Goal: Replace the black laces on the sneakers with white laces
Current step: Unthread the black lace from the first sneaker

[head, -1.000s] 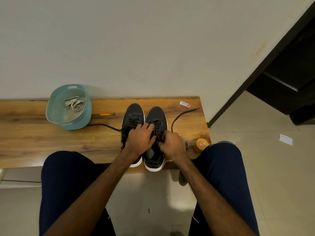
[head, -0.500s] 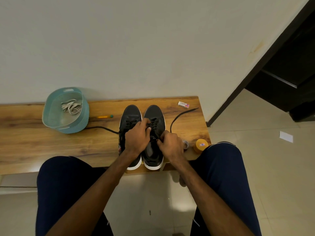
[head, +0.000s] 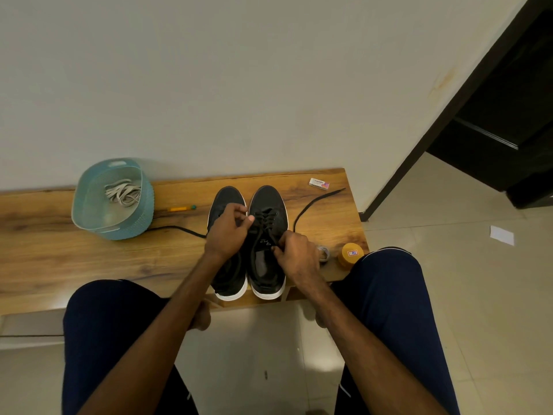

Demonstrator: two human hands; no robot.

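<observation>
Two black sneakers (head: 248, 244), white-soled, side by side at the near edge of the wooden tabletop (head: 89, 265). Left hand (head: 229, 232): grip pinched on the black laces (head: 266, 218) of the right-side shoe. Right hand (head: 296, 254): grip closed on the same lacing, nearer the tongue. Black lace ends trail left and right. White laces (head: 122, 192): coiled in the teal basket (head: 89, 223), well left.
</observation>
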